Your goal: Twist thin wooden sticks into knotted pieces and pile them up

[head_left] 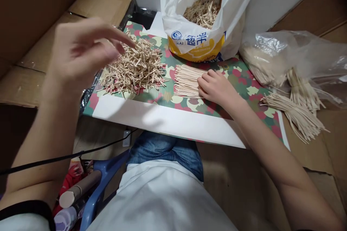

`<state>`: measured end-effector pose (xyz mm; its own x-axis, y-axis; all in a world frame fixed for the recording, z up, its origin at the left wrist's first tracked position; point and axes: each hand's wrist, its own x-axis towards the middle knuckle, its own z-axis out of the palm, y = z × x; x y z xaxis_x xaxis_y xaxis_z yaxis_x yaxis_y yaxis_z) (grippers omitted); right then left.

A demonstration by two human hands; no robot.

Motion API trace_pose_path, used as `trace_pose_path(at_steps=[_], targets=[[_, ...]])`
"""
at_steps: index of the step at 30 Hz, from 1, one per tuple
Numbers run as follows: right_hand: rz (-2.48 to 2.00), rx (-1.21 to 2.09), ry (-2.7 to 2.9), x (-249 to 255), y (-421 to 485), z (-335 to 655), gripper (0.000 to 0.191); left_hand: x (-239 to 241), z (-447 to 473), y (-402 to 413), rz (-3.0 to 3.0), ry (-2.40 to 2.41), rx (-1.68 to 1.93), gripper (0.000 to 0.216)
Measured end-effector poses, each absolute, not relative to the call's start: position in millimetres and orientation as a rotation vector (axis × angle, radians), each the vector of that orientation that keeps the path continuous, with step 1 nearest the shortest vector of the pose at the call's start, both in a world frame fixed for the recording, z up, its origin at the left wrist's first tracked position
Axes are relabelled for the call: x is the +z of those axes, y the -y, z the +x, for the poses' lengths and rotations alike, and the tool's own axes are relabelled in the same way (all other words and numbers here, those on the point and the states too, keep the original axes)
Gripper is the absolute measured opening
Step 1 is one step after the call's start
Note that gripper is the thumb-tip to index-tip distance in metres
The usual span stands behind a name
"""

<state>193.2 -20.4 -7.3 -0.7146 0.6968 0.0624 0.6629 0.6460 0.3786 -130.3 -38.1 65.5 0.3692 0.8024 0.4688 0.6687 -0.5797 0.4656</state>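
Observation:
My right hand (215, 86) rests on a flat row of thin pale strands (186, 81), its fingers curled over their right ends. The strands lie side by side on a camouflage-patterned board (168, 97). My left hand (86, 48) is raised at the left, smeared a little by motion. Its index finger is stretched out and its thumb sits apart below; I see nothing held. Behind its fingertips is a loose heap of short, bent pale pieces (138, 66).
A white plastic bag (173, 14) holding more short pieces stands behind the strands. At the right lie tied bundles of strands (298, 115) and a clear plastic bag (271, 54). Cardboard (103, 3) borders the left; a black cord (67, 157) crosses below my left forearm.

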Motion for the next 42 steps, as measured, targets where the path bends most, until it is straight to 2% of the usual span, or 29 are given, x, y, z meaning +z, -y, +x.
trace_pose_path(at_steps=[2,5,11,18,25,33,36,38,40,42], targets=[[1.155,0.586,-2.763,-4.9,18.0,195.2,0.015,65.0,-109.7,24.9,2.634,-1.245,0.843,0.037],[1.26,0.598,-2.731,-3.6,12.6,197.0,0.018,57.6,-78.6,-2.8,2.884,-0.99,0.397,0.037],[1.291,0.512,-2.768,-12.2,6.2,192.5,0.018,28.8,-30.4,-41.9,2.82,-0.944,0.629,0.027],[1.361,0.533,-2.737,-11.3,5.1,197.6,0.022,0.5,-23.7,-31.6,2.563,-0.91,0.794,0.016],[1.456,0.453,-2.751,-19.7,-1.7,206.0,0.021,-10.9,-22.4,-31.5,2.597,-0.922,0.808,0.018],[1.685,0.376,-2.926,-14.3,-0.5,208.4,0.014,-5.0,-24.6,-29.9,2.421,-0.984,1.023,0.018],[1.906,0.143,-3.093,-0.6,4.9,211.9,0.014,9.1,-24.6,-26.7,2.185,-1.014,1.189,0.02],[2.117,-0.182,-3.189,9.6,10.0,214.3,0.013,17.8,-25.1,-25.4,2.024,-0.995,1.204,0.021],[2.236,-0.878,-3.103,18.9,15.3,215.0,0.011,23.7,-26.0,-25.0,1.908,-0.968,1.154,0.022],[1.971,-1.632,-2.827,25.8,20.0,212.9,0.01,26.6,-26.6,-25.0,1.846,-0.928,1.063,0.024]])
